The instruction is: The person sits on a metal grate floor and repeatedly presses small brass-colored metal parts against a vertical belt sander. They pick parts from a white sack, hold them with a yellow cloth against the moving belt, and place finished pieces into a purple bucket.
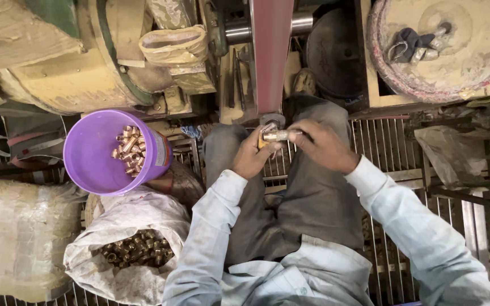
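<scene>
Both of my hands meet over my knees, just below the lower end of the belt. My left hand [252,157] is curled, fingers pressed around the near end of a small metal fitting [275,135]. My right hand [325,146] comes in from the other side and pinches the same fitting between thumb and fingertips. The fitting lies crosswise between the two hands, shiny and brass-toned, right under the roller at the foot of the belt.

Nearest to me on my left sits a pale cloth sack [127,238], its mouth rolled open, with a heap of dull brass pieces [137,248] inside. Just beyond it, touching the sack's top, stands a purple bucket [94,156] with a paler label on its outer wall; I cannot make out what the label shows. A smaller pile of brighter pieces [129,148] lies in the bucket. A large wrapped bundle [21,235] lies to the left of the sack.

Under my legs and off to the right runs a metal grate floor [389,150], with a crumpled clear bag [446,150] lying on it.

Farther off, the dark red belt [271,54] runs straight away from my hands up to a steel shaft. Left of it stand dusty, yellowish machine housings [63,68]. To the right, a round dusty wheel [446,45] sits in a wooden frame, with a dark rag [406,42] and some small metal parts on top.
</scene>
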